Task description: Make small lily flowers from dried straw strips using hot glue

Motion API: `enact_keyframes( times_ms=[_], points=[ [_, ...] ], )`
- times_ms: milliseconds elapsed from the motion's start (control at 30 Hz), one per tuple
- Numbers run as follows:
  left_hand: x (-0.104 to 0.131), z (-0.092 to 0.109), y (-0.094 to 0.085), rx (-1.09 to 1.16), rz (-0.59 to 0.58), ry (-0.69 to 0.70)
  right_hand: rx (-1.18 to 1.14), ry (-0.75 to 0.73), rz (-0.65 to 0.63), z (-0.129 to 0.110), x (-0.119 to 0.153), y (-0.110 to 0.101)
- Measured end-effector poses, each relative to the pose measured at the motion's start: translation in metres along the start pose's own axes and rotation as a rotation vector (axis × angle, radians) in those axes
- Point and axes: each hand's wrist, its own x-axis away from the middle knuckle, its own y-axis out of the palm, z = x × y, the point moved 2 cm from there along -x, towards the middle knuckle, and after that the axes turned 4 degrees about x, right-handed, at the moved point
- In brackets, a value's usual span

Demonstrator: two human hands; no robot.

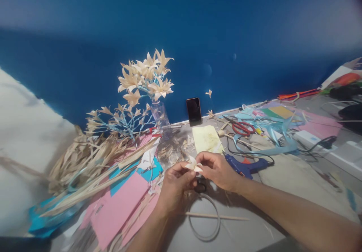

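Between my two hands, over the middle of the table, is a small cream-coloured handmade flower [194, 164] with pointed petals. My left hand [178, 179] pinches it low down on the left. From the other side, the fingertips of my right hand [217, 168] close on its petals. Whatever stem it has is hidden behind my fingers. Just below lie a grey ring [204, 237] and a thin wooden stick [232, 217]. A blue glue gun [249, 166] rests right beside my right hand. Behind my hands is a stained yellow paper [207, 139].
Similar flowers stand in a clear bottle [161, 118] against the blue wall. Dried husks [93, 158] and pink paper [121, 206] cover the left side. A phone [194, 110] leans at the back. Red-handled scissors [243, 128], blue ribbon [278, 141] and cords lie to the right.
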Motion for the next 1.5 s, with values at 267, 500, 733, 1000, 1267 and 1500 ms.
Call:
enact_keyframes(
  times_ms=[267,500,733,1000,1267,1500],
  points=[
    [0.000,0.010,-0.002,-0.221,-0.018,0.088,-0.050,0.025,-0.014,-0.004,0.000,-0.001],
    [0.001,0.010,0.002,-0.253,0.034,0.199,-0.027,0.005,-0.022,-0.003,0.001,0.002],
    [0.008,0.007,0.007,-0.344,0.200,0.299,0.105,-0.061,0.070,-0.002,0.002,0.000],
    [0.009,0.007,0.007,-0.393,0.226,0.338,0.084,-0.052,0.052,-0.002,0.002,0.000],
    [0.009,0.012,0.008,-0.385,0.121,0.307,-0.031,-0.057,0.058,0.000,0.002,-0.001],
    [0.005,0.009,0.006,-0.316,0.111,0.242,-0.033,-0.043,0.054,-0.001,0.001,0.000]
  ],
)
